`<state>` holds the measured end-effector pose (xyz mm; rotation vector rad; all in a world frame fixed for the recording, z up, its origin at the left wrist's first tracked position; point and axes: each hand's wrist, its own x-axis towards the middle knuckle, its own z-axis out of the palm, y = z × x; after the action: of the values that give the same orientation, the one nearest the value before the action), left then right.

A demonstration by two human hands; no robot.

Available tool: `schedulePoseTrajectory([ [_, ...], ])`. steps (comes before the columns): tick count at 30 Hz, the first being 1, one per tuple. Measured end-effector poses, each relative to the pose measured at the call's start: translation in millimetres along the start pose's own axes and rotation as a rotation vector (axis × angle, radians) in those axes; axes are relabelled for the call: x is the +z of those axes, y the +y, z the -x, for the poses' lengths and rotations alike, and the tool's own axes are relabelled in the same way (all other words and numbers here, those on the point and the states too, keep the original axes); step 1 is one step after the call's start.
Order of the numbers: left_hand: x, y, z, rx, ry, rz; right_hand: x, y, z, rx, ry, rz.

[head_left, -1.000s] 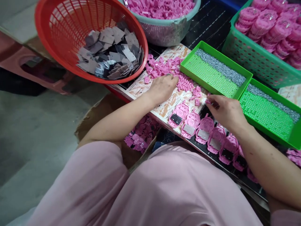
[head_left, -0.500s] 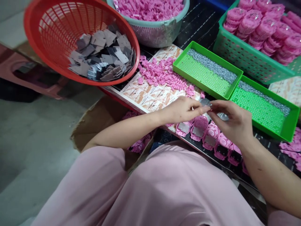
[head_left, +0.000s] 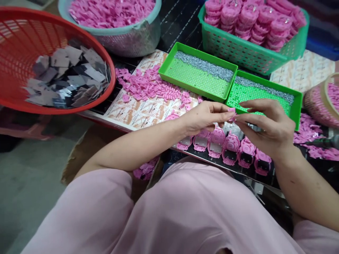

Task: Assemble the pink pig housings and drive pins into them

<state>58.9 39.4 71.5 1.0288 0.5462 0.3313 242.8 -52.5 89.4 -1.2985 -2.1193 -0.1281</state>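
A small pink plastic piece (head_left: 232, 111) is pinched between the thumb and fingers of my left hand (head_left: 208, 114). My right hand (head_left: 272, 125) meets it from the other side, thumb and one finger closing at its lower edge while another finger stretches out above. The fingertips partly hide the piece. Beneath my hands runs a row of pink watch-shaped cases (head_left: 216, 143) along the table's near edge, some with grey plates and some with dark faces. A shiny clear or silvery sheet (head_left: 233, 129) lies under my fingers, partly covered.
Two green trays (head_left: 196, 84) of small metal screws lie beyond my hands. Loose pink pieces (head_left: 144, 83) spread to the left. A red basket (head_left: 79, 30) holds grey plates; a pale basin (head_left: 127, 35) and a green basket (head_left: 246, 49) hold pink parts. A tool (head_left: 324, 142) appears at right.
The view has swung right, shifting the trays and baskets left. A greyish clear piece was between my fingertips before; now a small pink piece is there. My right hand's fingers have spread more.
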Motion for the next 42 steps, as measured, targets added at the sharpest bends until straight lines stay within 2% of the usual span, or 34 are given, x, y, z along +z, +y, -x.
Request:
schedulePoseTrajectory([
  [5, 5.5, -10.9, -12.9, -0.062, 0.047, -0.016, -5.3, -0.8, 28.3, 0.121, 0.010, 0.091],
  [8, 13.0, -15.2, -18.3, -0.062, 0.069, -0.048, -5.1, -6.0, 36.4, 0.145, -0.005, 0.159],
  [13, 20.8, -21.0, -21.7, 0.053, 0.023, -0.256, -4.7, -11.5, 34.6, 0.165, -0.069, 0.215],
  [16, 13.8, -26.9, -11.5, 0.254, -0.017, -0.585, -4.8, -7.7, 38.3, 0.177, -0.058, 0.150],
  [19, 5.9, -37.4, 8.8, 0.576, 0.060, -1.127, -2.3, -1.0, 51.6, 0.216, -0.077, 0.077],
  [21, 5.1, -47.6, 21.7, 0.790, 0.038, -1.433, 1.5, 1.7, 63.2, 0.238, -0.136, 0.074],
  [24, 10.6, -64.6, 30.8, 0.993, -0.051, -1.609, 9.1, 1.0, 77.1, 0.245, -0.212, 0.145],
  [28, 18.3, -79.7, 26.9, 0.992, -0.139, -1.650, 18.6, -1.9, 82.7, 0.210, -0.211, 0.217],
  [32, 19.7, -84.2, 21.9, 0.959, -0.193, -1.690, 21.8, -2.5, 80.6, 0.117, -0.217, 0.290],
  [38, 19.4, -85.9, 20.0, 0.992, -0.191, -1.688, 14.0, -11.1, 73.6, 0.058, -0.325, 0.507],
  [42, 19.9, -86.7, 19.2, 1.002, -0.179, -1.678, 12.0, -6.5, 72.2, 0.003, -0.332, 0.425],
])
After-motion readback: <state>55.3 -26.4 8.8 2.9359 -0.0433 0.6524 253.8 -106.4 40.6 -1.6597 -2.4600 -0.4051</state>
